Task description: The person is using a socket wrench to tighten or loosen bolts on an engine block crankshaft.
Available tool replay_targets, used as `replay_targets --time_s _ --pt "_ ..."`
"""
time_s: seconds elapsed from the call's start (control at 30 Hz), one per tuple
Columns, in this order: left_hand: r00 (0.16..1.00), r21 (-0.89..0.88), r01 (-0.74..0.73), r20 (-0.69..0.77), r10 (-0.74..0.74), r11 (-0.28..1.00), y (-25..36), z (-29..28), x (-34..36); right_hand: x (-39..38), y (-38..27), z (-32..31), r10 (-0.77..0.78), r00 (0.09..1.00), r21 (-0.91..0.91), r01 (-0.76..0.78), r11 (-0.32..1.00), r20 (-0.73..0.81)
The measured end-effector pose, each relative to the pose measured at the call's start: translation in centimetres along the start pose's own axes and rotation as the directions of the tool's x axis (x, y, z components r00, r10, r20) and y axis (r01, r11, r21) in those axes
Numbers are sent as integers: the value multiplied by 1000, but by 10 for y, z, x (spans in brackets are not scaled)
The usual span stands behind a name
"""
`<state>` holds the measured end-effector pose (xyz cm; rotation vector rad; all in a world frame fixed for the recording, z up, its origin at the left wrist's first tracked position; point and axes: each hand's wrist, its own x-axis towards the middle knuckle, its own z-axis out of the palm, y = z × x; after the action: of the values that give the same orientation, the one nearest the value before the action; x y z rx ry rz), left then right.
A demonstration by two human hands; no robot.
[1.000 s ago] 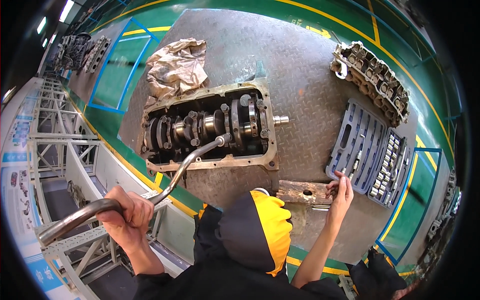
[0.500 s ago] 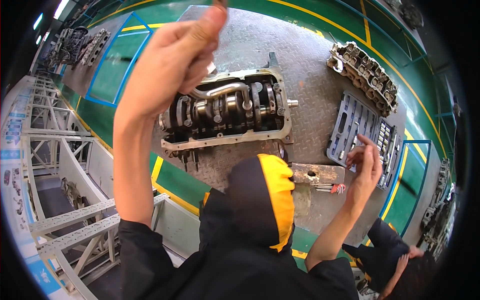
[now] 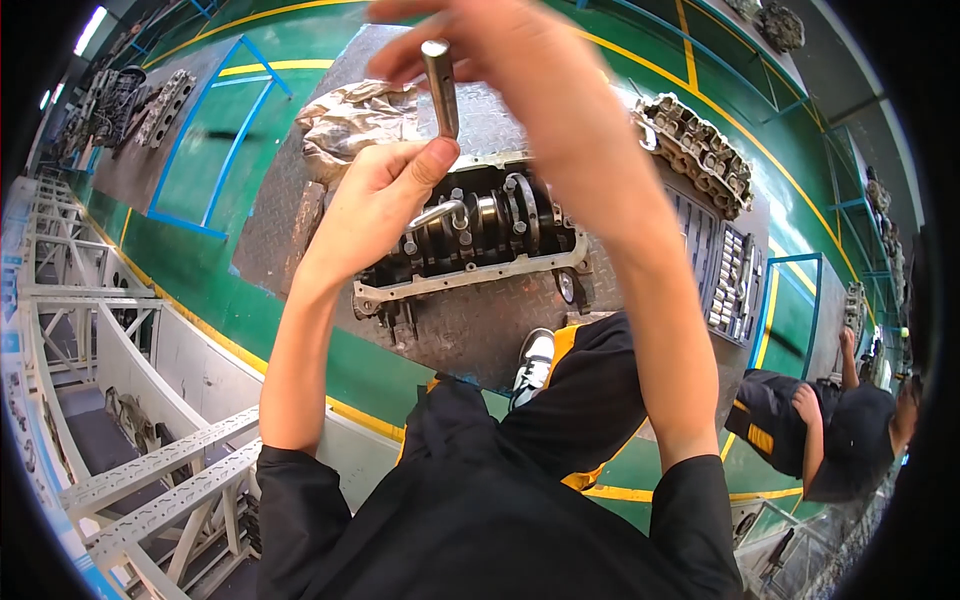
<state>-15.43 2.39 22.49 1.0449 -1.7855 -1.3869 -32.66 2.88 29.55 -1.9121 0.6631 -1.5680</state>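
Observation:
My left hand [image 3: 375, 205] is closed around the lower end of a steel tube-like rod [image 3: 440, 90], held upright with a small hole in its side. Over the rod's upper part reaches my right hand [image 3: 510, 60], blurred by motion, its fingers stretched out and apart beyond the rod. Whether they touch it I cannot tell. Below both hands lies an engine block [image 3: 460, 280], its crankshaft side facing up. A bent metal pipe [image 3: 437, 213] runs over the crankshaft. My right forearm hides the block's far right part.
On the metal-plated table [image 3: 470, 335] are a crumpled stained cloth [image 3: 360, 125], a cylinder head [image 3: 705, 150] and an open socket set case [image 3: 735, 290]. White metal racking [image 3: 140, 450] stands at left. A person [image 3: 840, 430] in dark clothes is at right.
My right hand has swung from beside the socket case to the rod above the block. My left hand now shows lower in the view, with the rod visible. The view has shifted.

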Motion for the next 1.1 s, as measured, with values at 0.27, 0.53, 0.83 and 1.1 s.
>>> replay_targets --time_s 0.27,0.53,0.83,1.1 --pt "999 162 -43 22 40 986 7 4 -9 -7 -12 17 328 944 259 -327 909 40" --pt "990 208 -98 125 72 973 44 8 -6 -4 -50 4 287 957 136 -280 950 -37" --pt "965 140 -118 248 81 983 12 3 8 -19 -17 18 384 914 274 -339 900 -129" --pt "939 85 -339 85 333 937 -12 7 37 -24 -14 18 360 900 340 -268 902 -247"
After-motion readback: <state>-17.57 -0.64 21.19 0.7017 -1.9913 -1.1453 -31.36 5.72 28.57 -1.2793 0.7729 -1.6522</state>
